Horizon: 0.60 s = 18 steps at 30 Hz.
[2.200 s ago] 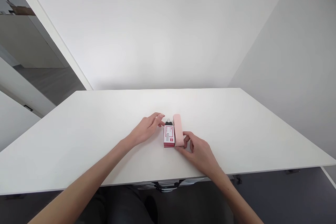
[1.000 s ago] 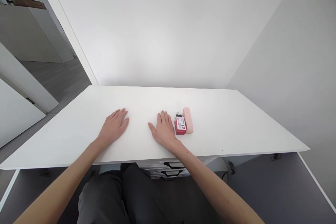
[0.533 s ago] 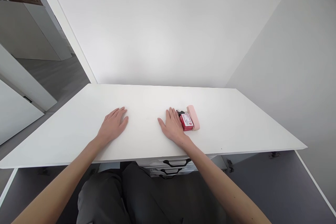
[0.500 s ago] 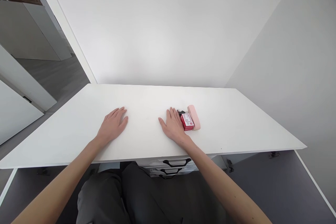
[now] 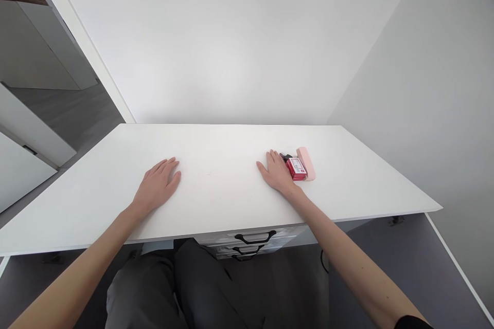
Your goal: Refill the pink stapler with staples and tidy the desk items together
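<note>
My left hand (image 5: 156, 185) lies flat and open on the white table (image 5: 216, 185), palm down, holding nothing. My right hand (image 5: 277, 172) also rests flat and open on the table, its little-finger side touching a small red and white box (image 5: 296, 168). A pale pink stapler (image 5: 306, 163) lies right behind the box, on its far side from my hand. A small black object (image 5: 287, 156) peeks out at the far end of the box.
White walls close in behind and to the right of the table. Under the front edge sits a drawer unit with black handles (image 5: 250, 239). My dark-trousered legs (image 5: 173, 288) are below. A doorway and grey floor lie to the left.
Both hands left the box and stapler and came down flat on the table. Since then my right hand has slid right, and the box and stapler moved right with it.
</note>
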Each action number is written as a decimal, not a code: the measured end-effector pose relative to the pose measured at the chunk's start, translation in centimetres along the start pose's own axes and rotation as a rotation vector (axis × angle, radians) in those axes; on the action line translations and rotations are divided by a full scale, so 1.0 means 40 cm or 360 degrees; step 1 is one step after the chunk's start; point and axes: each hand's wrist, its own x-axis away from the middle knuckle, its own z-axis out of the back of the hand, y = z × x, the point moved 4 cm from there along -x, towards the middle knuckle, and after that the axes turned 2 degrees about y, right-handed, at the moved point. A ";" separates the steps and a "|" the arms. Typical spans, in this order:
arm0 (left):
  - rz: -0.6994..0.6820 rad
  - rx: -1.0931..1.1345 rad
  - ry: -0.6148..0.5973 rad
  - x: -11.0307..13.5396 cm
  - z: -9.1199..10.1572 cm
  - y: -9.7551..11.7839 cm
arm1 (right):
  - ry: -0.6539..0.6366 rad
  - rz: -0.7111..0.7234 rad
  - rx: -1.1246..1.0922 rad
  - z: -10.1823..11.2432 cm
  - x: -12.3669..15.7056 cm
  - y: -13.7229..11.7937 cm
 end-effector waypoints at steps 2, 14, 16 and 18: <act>0.0005 -0.0015 -0.0008 -0.002 -0.002 -0.002 | 0.0024 -0.0034 0.0014 0.017 -0.010 0.043; 0.0000 -0.0038 -0.0002 -0.011 -0.008 -0.008 | 0.0158 -0.0252 0.0037 0.033 -0.039 0.125; 0.0008 -0.0039 -0.0005 -0.012 -0.008 -0.008 | 0.0177 -0.0280 0.0039 0.033 -0.046 0.129; 0.0011 -0.0043 -0.0008 -0.011 -0.008 -0.007 | 0.0185 -0.0286 0.0042 0.034 -0.049 0.131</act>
